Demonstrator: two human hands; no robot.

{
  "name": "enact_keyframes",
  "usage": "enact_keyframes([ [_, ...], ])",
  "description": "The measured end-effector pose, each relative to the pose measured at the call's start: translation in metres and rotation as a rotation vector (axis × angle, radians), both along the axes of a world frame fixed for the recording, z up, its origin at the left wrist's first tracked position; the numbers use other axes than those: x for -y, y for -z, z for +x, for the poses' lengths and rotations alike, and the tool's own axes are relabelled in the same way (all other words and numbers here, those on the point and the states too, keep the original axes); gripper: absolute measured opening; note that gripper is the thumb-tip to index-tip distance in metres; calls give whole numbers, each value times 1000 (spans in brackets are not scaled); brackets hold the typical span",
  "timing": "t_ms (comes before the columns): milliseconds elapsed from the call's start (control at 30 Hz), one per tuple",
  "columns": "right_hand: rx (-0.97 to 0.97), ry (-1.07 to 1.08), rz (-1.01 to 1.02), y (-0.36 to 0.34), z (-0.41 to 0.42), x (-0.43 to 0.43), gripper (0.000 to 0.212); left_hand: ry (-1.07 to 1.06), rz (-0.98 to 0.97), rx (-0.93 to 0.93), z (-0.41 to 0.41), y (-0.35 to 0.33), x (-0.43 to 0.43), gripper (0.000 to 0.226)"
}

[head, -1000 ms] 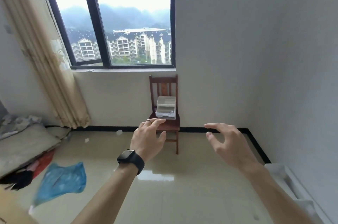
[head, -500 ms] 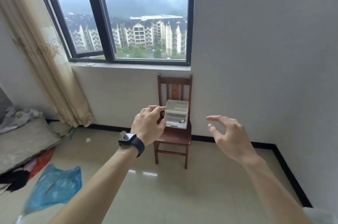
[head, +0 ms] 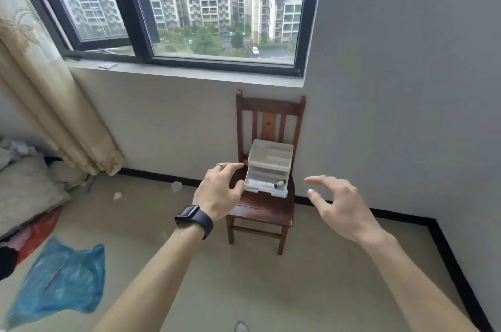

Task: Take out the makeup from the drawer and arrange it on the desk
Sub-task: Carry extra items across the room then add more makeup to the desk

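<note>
While left hand (head: 219, 192) and right hand (head: 340, 205) hover empty, fingers relaxed: step 1, approaching drawer (head: 263, 190) on chair (head: 260, 211); next, probably: pinch its dark tube (head: 279, 184).

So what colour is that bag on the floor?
The bag is blue, seen in the head view.
</note>
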State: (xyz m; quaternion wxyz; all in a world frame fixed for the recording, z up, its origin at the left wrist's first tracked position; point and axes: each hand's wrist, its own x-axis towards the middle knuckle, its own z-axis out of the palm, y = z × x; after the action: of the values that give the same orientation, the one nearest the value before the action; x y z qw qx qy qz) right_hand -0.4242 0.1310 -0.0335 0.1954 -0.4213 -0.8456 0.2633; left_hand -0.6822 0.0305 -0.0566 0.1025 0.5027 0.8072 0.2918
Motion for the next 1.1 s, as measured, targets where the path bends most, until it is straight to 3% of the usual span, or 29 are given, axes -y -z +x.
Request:
enact_keyframes([
  [133, 75, 23, -126, 44, -40, -52, 29, 46, -95, 112, -44, 44, -64, 43],
  [700, 395, 12, -556, 245, -134, -244, 35, 218, -705, 190, -114, 217, -268, 49],
  [967, 545, -92, -441, 320, -187, -326, 39, 263, -809, 118, -136, 290, -324, 57],
  [1100, 668, -259, -325, 363, -220, -360, 58, 376, -808, -16, -144, 333, -346, 64],
])
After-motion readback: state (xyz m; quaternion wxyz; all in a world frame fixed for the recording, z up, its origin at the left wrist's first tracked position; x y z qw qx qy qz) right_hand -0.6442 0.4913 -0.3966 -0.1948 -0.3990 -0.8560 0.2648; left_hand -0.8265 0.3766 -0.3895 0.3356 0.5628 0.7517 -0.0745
